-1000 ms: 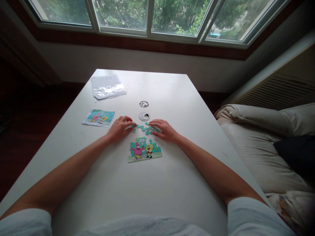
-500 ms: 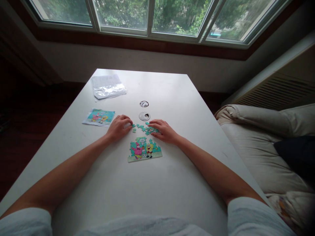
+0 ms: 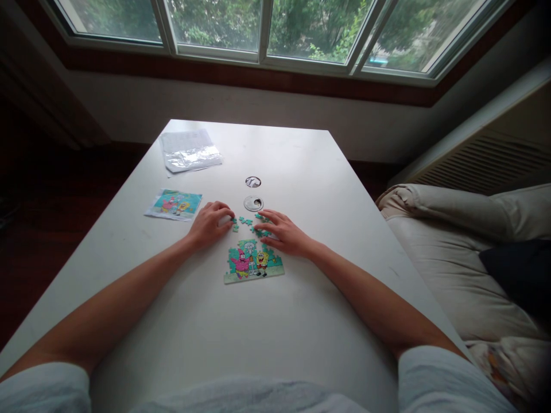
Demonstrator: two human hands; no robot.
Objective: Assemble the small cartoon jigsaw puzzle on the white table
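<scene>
A partly assembled cartoon jigsaw puzzle (image 3: 253,262) lies flat on the white table (image 3: 241,338). Just beyond it are several loose teal puzzle pieces (image 3: 246,221). My left hand (image 3: 209,222) rests on the table to the left of the loose pieces, fingers curled, fingertips near one small piece. My right hand (image 3: 282,232) lies over the right side of the loose pieces, fingers stretched flat on them, just above the puzzle's top edge.
A printed reference picture (image 3: 174,204) lies left of my left hand. A crumpled clear plastic bag (image 3: 189,151) sits at the far left of the table. Two round cable holes (image 3: 253,202) are beyond the pieces. A cream sofa (image 3: 469,264) stands to the right.
My right hand has slid a little left and nearer, over the loose pieces. My left hand drew back slightly from the pieces. The assembled puzzle has not moved.
</scene>
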